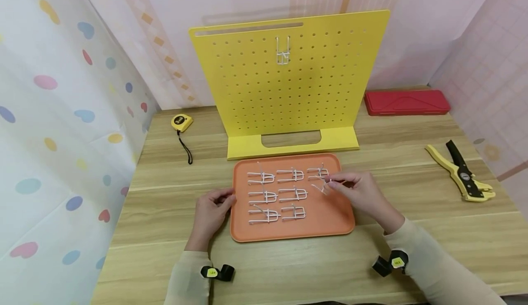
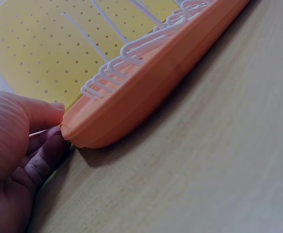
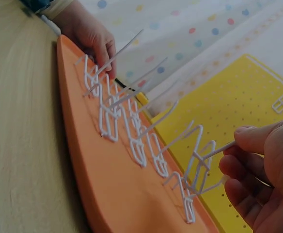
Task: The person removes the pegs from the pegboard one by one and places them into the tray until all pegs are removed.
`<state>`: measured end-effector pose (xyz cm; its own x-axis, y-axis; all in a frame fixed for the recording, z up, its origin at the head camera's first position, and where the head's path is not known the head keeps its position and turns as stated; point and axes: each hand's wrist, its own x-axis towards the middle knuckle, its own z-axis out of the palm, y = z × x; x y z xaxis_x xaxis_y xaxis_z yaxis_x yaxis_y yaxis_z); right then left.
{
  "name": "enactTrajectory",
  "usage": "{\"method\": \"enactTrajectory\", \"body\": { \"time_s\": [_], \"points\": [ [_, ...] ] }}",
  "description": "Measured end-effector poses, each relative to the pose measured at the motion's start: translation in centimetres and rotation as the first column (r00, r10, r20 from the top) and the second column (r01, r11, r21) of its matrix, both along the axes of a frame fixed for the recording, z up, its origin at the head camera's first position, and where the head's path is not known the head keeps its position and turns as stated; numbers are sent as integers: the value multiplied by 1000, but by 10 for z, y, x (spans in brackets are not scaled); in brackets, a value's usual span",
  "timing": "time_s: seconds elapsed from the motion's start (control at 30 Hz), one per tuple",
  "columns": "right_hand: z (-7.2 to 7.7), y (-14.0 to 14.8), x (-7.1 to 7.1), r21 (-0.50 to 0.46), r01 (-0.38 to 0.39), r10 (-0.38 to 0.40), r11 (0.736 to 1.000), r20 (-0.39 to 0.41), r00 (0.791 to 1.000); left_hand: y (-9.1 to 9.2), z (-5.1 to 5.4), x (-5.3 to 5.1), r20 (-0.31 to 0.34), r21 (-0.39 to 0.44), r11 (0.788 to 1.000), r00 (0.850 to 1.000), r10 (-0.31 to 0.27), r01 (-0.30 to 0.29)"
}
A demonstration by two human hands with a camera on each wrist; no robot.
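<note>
My right hand (image 1: 365, 195) pinches a white wire pegboard hook (image 3: 197, 160) by its prong between thumb and fingers, just above the right side of an orange tray (image 1: 326, 220). Several more white wire hooks (image 1: 294, 194) lie in rows on that tray, their prongs pointing up. At the tray's left edge my left hand (image 1: 210, 215) grips the rim, thumb on top and fingers beneath in the left wrist view. Behind the tray stands a yellow pegboard (image 1: 288, 94), with one white hook (image 1: 283, 54) hanging near its top middle.
A yellow tape measure (image 1: 182, 122) with a black strap lies left of the pegboard. Toward the right are a red case (image 1: 407, 102) and a yellow-and-black wire stripper (image 1: 464, 177). Patterned curtains (image 1: 45, 135) enclose the wooden table (image 1: 165, 181).
</note>
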<state>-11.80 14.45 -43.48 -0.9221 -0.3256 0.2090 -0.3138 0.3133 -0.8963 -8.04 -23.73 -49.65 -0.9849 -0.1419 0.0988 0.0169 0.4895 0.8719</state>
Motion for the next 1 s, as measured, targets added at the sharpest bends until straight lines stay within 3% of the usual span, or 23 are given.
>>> {"method": "enactTrajectory", "body": {
  "time_s": [0.3, 0.43, 1.0],
  "points": [
    [-9, -2, -2, 213, -8, 35, 977, -127, 991, 0, -1, 0, 2, -1, 1000, 1000, 3, -3],
    [-11, -5, -3, 270, 0, 39, 963, -138, 990, 0, -1, 0, 7, 2, 1000, 1000, 3, -3],
    [-16, -13, -8, 342, 36, 17, 939, -152, 988, 1, 1, 0, 29, -12, 1000, 1000, 8, -8]
  ]
}}
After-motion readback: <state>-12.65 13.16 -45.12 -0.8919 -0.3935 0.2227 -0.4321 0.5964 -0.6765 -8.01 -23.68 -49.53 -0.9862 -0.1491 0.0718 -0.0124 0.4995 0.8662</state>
